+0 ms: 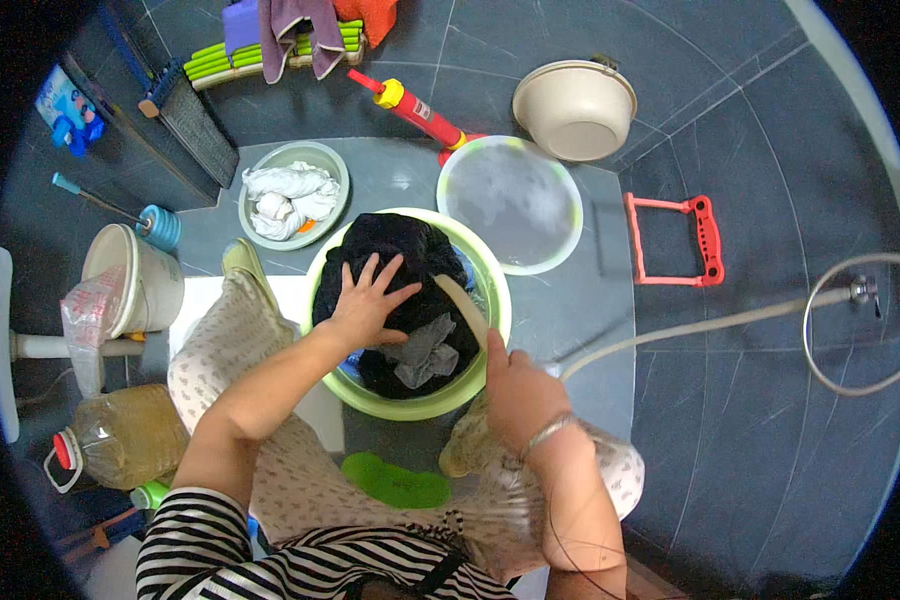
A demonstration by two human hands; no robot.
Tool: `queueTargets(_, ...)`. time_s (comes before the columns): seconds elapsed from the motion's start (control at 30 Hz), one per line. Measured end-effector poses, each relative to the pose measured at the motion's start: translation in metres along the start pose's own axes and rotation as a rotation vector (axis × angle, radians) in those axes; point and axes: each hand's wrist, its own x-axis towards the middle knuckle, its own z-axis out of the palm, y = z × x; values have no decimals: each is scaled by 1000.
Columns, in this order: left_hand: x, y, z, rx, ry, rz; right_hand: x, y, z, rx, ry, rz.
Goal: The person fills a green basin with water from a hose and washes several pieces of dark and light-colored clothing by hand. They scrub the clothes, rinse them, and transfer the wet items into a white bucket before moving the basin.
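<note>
My left hand (369, 301) lies with fingers spread on wet black clothing (390, 240), which is heaped in a light green basin (504, 300). Beside my left fingertips, a small grey cloth (426, 351) rests on the black pile. My right hand (526, 388), a bracelet at its wrist, grips a pale hose (463, 306) at the basin's right rim. The hose end points down into the basin over the black clothing. Some blue material shows at the basin's inner edge, mostly hidden under the pile.
A round basin of cloudy water (510, 206) stands beyond, near a red hand pump (427, 120). A smaller basin (343, 161) holds white cloth (292, 195). At left are a bucket (150, 285) and a large plastic jug (131, 435). The hose runs to a wall tap (862, 289).
</note>
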Motion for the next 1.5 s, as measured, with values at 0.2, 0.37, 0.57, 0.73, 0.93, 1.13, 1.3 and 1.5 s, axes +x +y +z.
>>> queueTargets(0.2,44,-15,72,-107,-374,-187,4,-7,8,-97,-41,-25)
queueTargets(0.37,57,-22,108,-365,-352,-417,29,-6,9,-37,-172,-40)
queueTargets(0.57,64,-55,159,-526,-577,-543,63,-5,7,-58,-304,-56)
queueTargets(0.73,82,-78,191,-557,-631,-638,61,7,28,-68,-116,-89)
queueTargets(0.93,88,-93,191,-550,-645,-714,70,1,22,-81,-233,-18)
queueTargets(1.13,87,-57,121,-448,-772,-721,51,19,22,-116,-150,78)
queueTargets(1.3,38,-4,24,-109,-567,-259,41,31,29,-48,-60,71)
queueTargets(1.5,63,13,34,-114,76,-48,40,14,19,-50,-69,49)
